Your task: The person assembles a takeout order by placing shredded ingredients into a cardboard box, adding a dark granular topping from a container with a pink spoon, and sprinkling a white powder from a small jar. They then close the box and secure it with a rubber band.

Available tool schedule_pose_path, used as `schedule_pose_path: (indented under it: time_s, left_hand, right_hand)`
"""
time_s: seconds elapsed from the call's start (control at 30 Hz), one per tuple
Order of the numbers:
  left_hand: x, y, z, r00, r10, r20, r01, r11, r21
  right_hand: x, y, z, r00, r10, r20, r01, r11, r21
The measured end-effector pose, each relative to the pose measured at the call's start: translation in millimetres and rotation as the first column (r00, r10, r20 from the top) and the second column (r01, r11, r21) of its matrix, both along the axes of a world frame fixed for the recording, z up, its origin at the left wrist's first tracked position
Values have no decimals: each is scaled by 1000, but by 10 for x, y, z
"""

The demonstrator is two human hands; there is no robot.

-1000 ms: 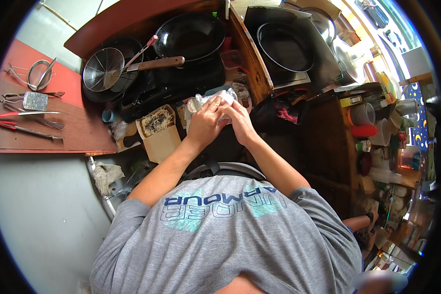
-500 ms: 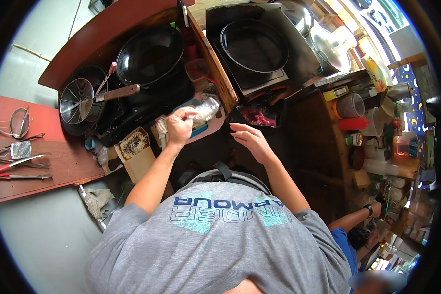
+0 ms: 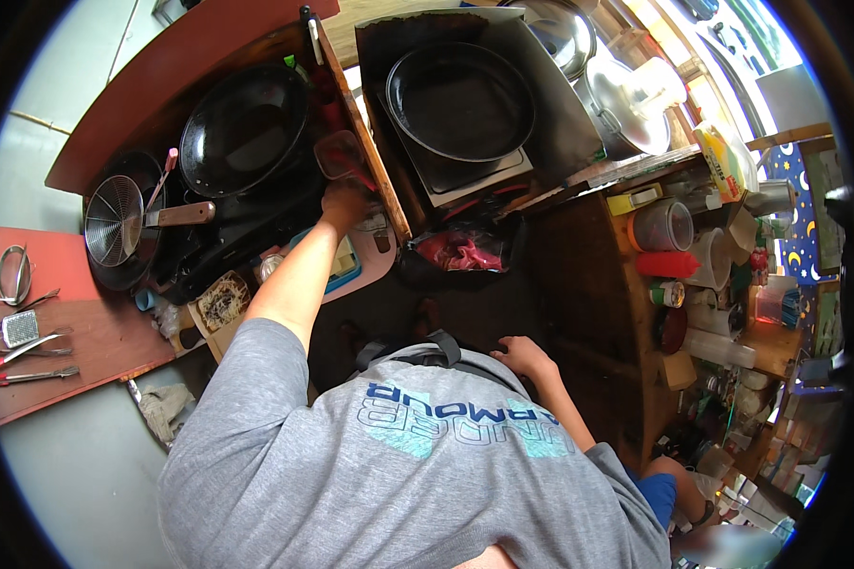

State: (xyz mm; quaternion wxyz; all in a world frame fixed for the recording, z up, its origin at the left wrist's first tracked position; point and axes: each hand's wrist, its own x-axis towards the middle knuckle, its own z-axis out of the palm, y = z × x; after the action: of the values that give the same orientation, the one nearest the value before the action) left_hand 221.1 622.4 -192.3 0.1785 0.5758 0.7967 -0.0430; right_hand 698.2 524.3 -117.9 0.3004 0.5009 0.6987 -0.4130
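My left hand reaches forward into the shaded corner by the wooden divider. Just beyond it is a clear plastic container with a reddish tint. Its fingers are dark and mostly hidden, so I cannot see what they hold. Under my left forearm sits a blue-rimmed container on a pink tray. A crumpled whitish thing shows beside the forearm. My right hand hangs near my waist, fingers loosely apart, holding nothing visible.
Left of centre are a black wok and a wire skimmer. A black pan rests on a burner beyond the divider. A black bag has pink contents. Another person's arm shows at lower right.
My left hand has moved forward toward the divider; the clear plastic bundle it held no longer shows in it. My right hand has dropped back to my waist. The view has shifted.
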Motion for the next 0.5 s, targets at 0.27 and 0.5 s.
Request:
schedule_pose_path:
  time_s: [0.27,0.5]
  left_hand:
    - [-10,-109,330,996,-10,-90,29,975,219]
    - [676,-2368,876,887,-173,428,-175,732,658]
  right_hand:
    - [543,250,-508,995,-56,-88,59,998,37]
    - [1594,-267,-1242,893,-439,-93,446,893,62]
